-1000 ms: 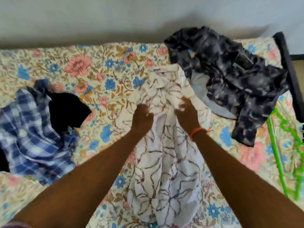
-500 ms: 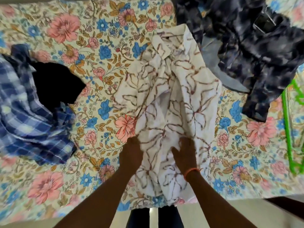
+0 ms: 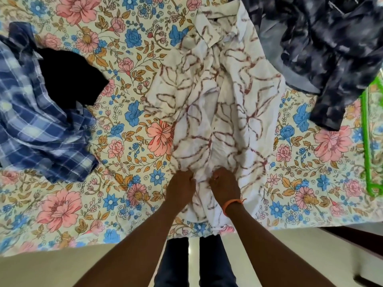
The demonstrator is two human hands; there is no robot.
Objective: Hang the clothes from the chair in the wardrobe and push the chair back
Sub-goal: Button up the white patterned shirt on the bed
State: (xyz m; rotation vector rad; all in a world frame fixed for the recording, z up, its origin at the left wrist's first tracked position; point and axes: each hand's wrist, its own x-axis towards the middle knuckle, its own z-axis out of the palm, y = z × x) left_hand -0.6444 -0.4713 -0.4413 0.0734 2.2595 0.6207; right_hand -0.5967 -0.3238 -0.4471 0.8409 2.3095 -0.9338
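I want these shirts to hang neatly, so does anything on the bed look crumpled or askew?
Yes. The white patterned shirt is bunched along its middle where both hands grip it. The blue plaid shirt lies heaped at the left, and the dark mottled shirt is rumpled at the upper right.

Bed covered by floral bedsheet [image 3: 132,125], pink/blue flowers on cream. Pale floor [image 3: 51,270] along the near edge. Dark furniture piece [image 3: 356,241] at lower right, only partly in frame, can't identify it.
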